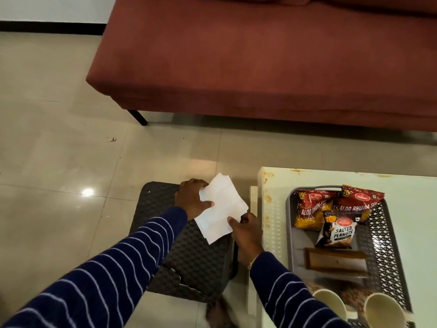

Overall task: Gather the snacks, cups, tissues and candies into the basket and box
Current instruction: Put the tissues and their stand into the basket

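Striped sleeves (106, 268) fill the bottom of the view, both arms reaching to the tissues (221, 204). Tissues are a loose white stack held in the air over the dark stool (194, 252), left of the table (274, 209).

Left hand (192, 200) pinches the far-left edge, thumb on top. Right hand (246, 230) pinches the near-right corner. Both closed on the stack, nothing else in either hand.

Basket (387, 233) sits on the table to the right, apart from the tissues. It holds two red snack packs (312, 209), a peanut pack (338, 233) and a brown box (338, 262). Two cups (354, 306) stand at its near end; can't tell if inside the rim or just beside it. No candies that I can see.

Risks, my read:
- Sheets are fanned, not squared. Edge-only grip, so lower plies could slide out and drop to the floor (59, 138) or onto the stool.
- Move to the basket crosses the table edge. A drooping corner could snag there.
- Basket's far end is already full of packs. Tissues laid on top could slip off, and thin paper could catch in the perforated wall.
- Sleeve passing low near the cups could tip one.
- Letting go with one hand early lets the stack fold and spill.
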